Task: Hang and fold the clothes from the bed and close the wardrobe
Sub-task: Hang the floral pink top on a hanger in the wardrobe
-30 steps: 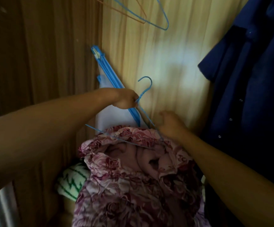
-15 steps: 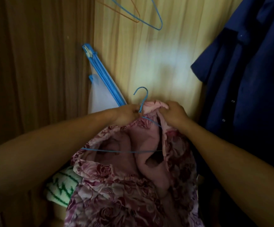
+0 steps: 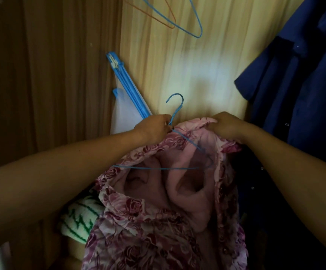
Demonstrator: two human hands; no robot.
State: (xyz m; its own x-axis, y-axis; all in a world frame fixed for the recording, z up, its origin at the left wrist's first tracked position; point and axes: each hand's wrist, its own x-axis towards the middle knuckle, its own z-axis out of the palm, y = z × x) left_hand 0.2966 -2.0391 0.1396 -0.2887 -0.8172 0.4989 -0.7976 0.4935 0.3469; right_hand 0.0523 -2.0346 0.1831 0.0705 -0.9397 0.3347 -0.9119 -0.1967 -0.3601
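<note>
A pink floral garment (image 3: 148, 221) hangs bunched in front of me inside the wardrobe. A blue wire hanger (image 3: 174, 112) sticks out of its neck, hook upward, with its bottom bar crossing the open inside of the cloth. My left hand (image 3: 154, 129) pinches the hanger just below the hook, at the garment's edge. My right hand (image 3: 226, 125) grips the upper right edge of the garment and holds it stretched away from the hanger. The hanger's right shoulder runs under the fabric.
Dark blue clothes (image 3: 298, 94) hang close on the right. A blue and an orange empty wire hanger (image 3: 185, 22) hang above. A blue folded plastic rack (image 3: 127, 86) leans in the wardrobe corner. A white and green folded cloth (image 3: 80, 221) lies low on the left.
My left hand came down with the hanger to the garment's neck. My right hand lifted the cloth's edge up and then pulled it further right, spreading the opening over the hanger.
</note>
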